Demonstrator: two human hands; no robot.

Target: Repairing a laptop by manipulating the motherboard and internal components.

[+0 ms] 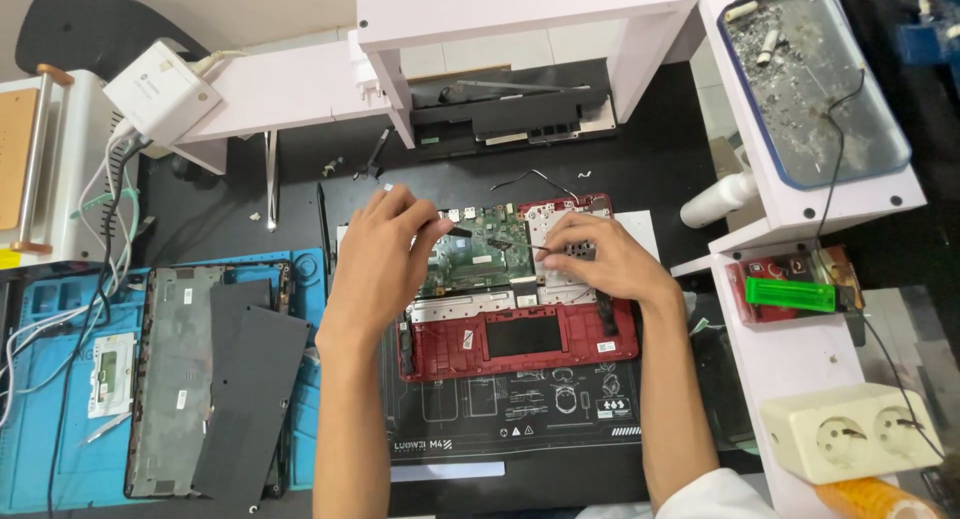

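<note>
An opened red laptop base [520, 351] lies on a black work mat [520, 419], with its green circuit board [485, 254] exposed at the top. My left hand [380, 259] rests over the board's left part and pinches a thin dark tool [462, 232] whose tip points right across the board. My right hand [600, 259] lies on the silvery plate at the board's right, fingers pressed down near the tool's tip, holding nothing that I can see.
A grey laptop cover with dark panels [215, 379] lies on a blue mat [60, 459] at left. Another dark laptop part [510, 114] sits under a white shelf. At right: a white bottle [715, 201], a green-and-red box [790, 294], a double socket [850, 431], a tray of debris [810, 79].
</note>
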